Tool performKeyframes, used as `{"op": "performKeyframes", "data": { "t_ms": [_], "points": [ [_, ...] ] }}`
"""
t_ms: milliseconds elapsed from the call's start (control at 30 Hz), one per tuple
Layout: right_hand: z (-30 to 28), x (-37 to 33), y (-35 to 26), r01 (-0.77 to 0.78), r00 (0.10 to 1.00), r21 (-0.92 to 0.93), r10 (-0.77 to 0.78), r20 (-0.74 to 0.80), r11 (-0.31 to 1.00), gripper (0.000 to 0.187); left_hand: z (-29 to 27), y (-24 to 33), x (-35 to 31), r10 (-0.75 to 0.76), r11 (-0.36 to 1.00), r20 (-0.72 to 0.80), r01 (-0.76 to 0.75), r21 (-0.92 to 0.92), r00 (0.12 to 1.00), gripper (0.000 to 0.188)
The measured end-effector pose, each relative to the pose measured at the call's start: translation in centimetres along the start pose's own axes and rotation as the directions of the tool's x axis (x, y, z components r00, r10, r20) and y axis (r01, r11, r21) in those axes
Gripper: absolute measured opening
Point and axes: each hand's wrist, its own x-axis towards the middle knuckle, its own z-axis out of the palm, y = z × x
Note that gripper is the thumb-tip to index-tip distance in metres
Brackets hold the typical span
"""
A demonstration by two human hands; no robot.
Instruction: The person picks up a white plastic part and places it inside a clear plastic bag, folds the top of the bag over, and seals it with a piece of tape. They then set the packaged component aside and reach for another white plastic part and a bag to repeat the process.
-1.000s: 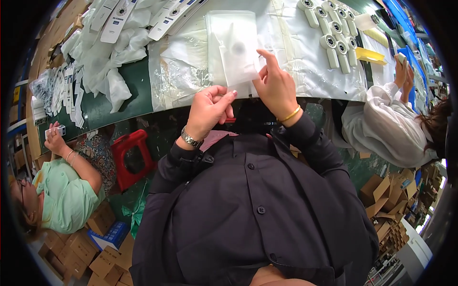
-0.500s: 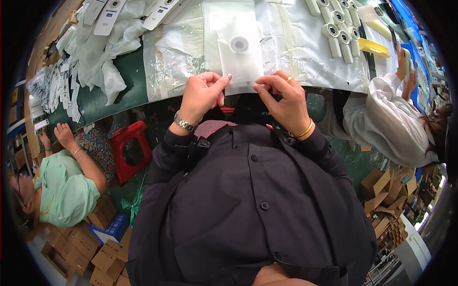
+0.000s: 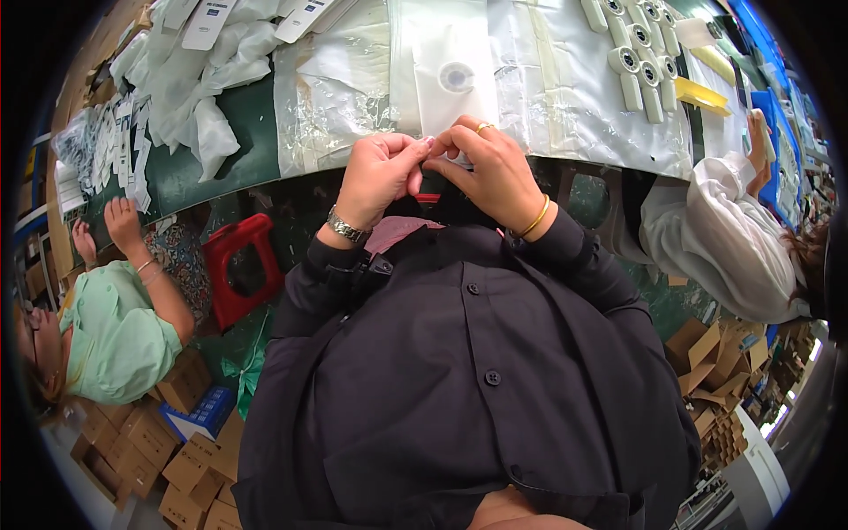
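A frosted plastic bag [image 3: 439,55] lies at the table's near edge, with a white device [image 3: 457,78] with a round, grey-ringed head showing through it. My left hand [image 3: 380,172] is closed in a pinch at the bag's near left corner, a metal watch on its wrist. Right beside it, my right hand [image 3: 490,168] has thumb and forefinger pressed together, almost touching the left fingertips. It wears a ring and a gold bracelet. The bag's near end is hidden behind my fingers, and what the right pinch holds cannot be made out.
Several white round-headed devices [image 3: 640,62] lie at the far right beside a yellow strip [image 3: 702,95]. White plastic bags [image 3: 190,115] and printed cards [image 3: 210,22] pile up at the far left. A red stool [image 3: 238,265] stands below. People sit on both sides; cardboard boxes [image 3: 141,442] lie behind.
My right hand has moved left from the bag's near right corner to meet my left hand. The left hand keeps its pinch. The whole view has shifted slightly.
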Motion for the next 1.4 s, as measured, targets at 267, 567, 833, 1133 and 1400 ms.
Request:
{"op": "performKeyframes", "data": {
  "t_ms": [267, 567, 833, 1133, 1400],
  "points": [
    [-0.1, 0.0, 0.4, 0.214, 0.977, -0.204, -0.211, 0.038, 0.955, 0.015, 0.4, -0.4, 0.2, 0.034, 0.997, -0.017, -0.035, -0.064, 0.999, 0.028],
    [-2.4, -0.2, 0.0, 0.049, 0.999, 0.099, -0.048, -0.014, 0.994, 0.021, -0.1, 0.6, -0.1, -0.010, 0.999, -0.047, 0.008, -0.035, 0.999, 0.025],
    [-0.6, 0.4, 1.0, 0.129, 0.991, 0.018, -0.130, 0.033, 0.991, 0.019, 0.6, 0.6, -0.2, -0.010, 1.000, -0.009, 0.010, -0.028, 1.000, 0.025],
    [-2.4, -0.7, 1.1, 0.147, 0.985, 0.134, -0.158, 0.070, 0.980, 0.016, 0.7, 0.0, 0.3, -0.014, 0.997, 0.024, 0.015, -0.070, 1.000, 0.026],
    [-6.8, -2.5, 1.4, 0.031, 0.903, 0.916, 0.381, -0.197, 0.399, 0.008, -1.9, 0.9, -0.8, -0.024, 0.999, -0.061, 0.023, -0.025, 0.998, 0.028]
  ]
}}
